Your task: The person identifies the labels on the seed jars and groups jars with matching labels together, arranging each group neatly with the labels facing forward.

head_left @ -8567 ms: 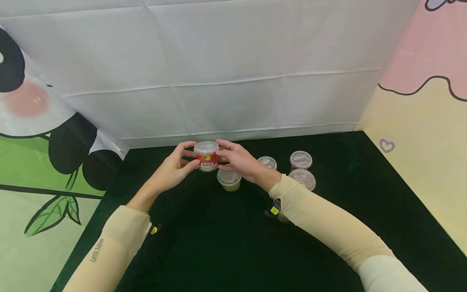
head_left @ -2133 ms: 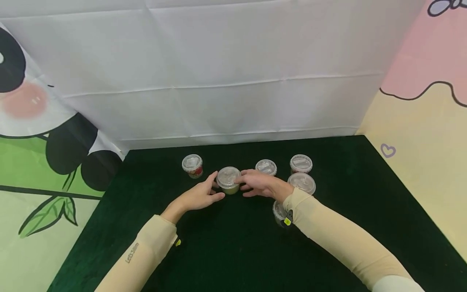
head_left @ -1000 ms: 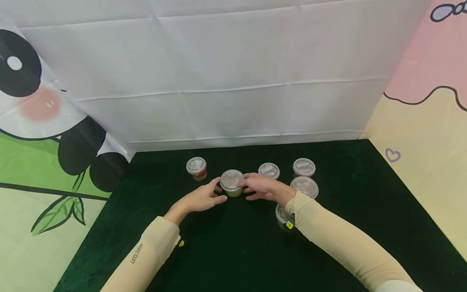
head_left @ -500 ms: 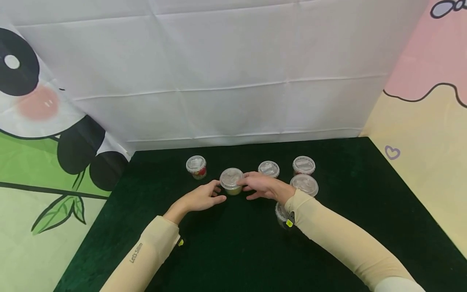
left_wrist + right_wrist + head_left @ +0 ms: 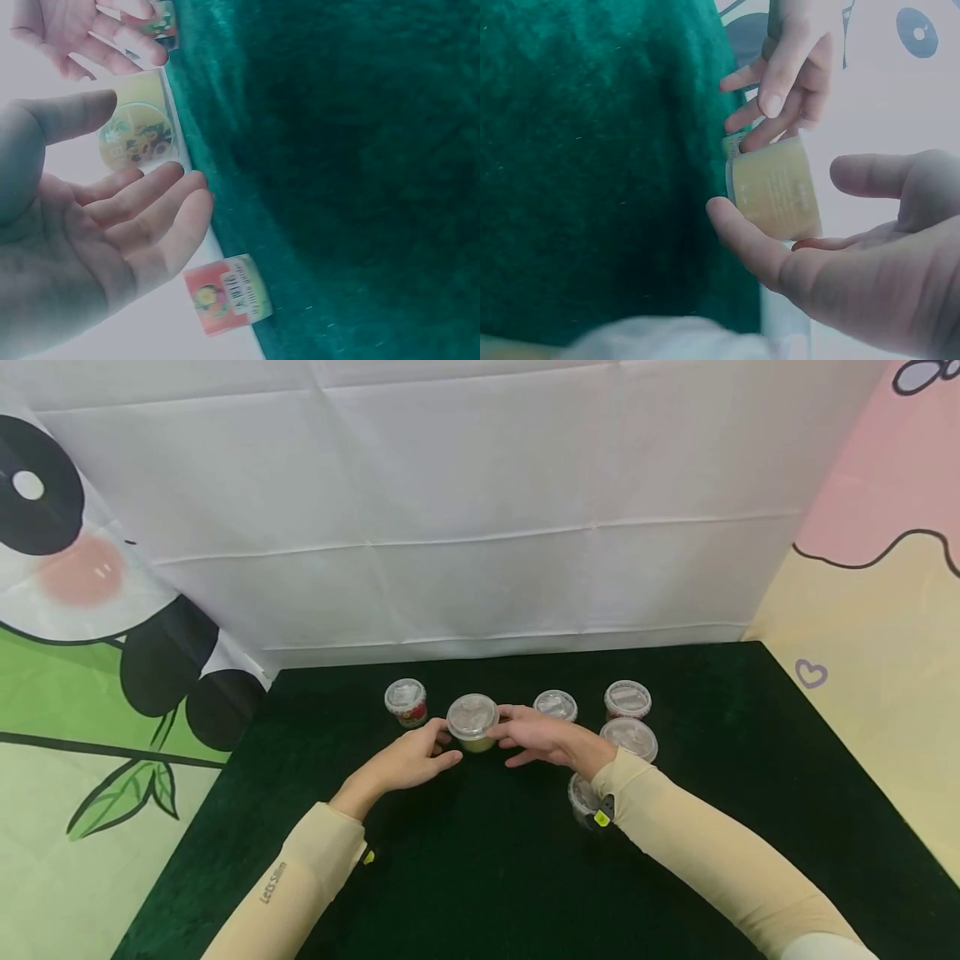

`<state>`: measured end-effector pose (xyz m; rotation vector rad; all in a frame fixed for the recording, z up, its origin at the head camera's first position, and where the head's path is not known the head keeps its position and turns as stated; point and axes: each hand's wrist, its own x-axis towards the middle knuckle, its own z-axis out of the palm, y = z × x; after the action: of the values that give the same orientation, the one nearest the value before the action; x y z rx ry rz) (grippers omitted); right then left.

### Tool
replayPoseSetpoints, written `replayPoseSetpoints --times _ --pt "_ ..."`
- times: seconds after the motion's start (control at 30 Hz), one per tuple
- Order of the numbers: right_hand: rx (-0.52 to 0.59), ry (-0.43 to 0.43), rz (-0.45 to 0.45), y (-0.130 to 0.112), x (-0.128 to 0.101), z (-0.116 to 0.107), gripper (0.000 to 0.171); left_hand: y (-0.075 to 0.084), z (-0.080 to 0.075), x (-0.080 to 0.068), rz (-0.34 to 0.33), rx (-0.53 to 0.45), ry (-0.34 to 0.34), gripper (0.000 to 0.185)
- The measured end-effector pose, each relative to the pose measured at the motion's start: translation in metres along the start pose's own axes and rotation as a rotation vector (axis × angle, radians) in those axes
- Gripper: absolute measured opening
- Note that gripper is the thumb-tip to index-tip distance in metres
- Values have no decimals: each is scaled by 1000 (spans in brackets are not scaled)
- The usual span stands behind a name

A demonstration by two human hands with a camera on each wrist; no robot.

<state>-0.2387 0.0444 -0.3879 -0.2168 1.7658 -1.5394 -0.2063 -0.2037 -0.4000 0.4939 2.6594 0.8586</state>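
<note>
yellow tub (image 5: 474,727), between left hand (image 5: 408,758) and right hand (image 5: 538,737), has shifted slightly back over the last half-second; judged in handling, not at rest. both hands unclenched, fingers loosely extended at the tub's sides. whether it clears the cloth (image 5: 480,877): cannot tell. lid (image 5: 471,714) fitted; contents not verifiable. red tub (image 5: 406,702), lidded, sits to its left; four lidded tubs (image 5: 628,739) to its right, contents unclear.

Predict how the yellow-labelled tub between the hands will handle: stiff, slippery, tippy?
Probably stiff: the yellow-labelled tub shows no dents. Perhaps slippery: its side looks smooth. Might tip if pushed high: its lid overhangs the body. Weight unclear.
</note>
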Motion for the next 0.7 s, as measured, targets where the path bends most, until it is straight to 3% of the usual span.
replayPoseSetpoints --times 0.3,0.47,0.7 --pt "-179 47 -193 -15 -24 0 61 17 -13 -8 146 -5 148 47" --pt "-253 59 -254 -21 -40 -1 62 27 -15 -12 202 -39 167 49" --pt "-278 80 -288 -24 -49 -5 61 37 -17 -15 229 -33 178 51"
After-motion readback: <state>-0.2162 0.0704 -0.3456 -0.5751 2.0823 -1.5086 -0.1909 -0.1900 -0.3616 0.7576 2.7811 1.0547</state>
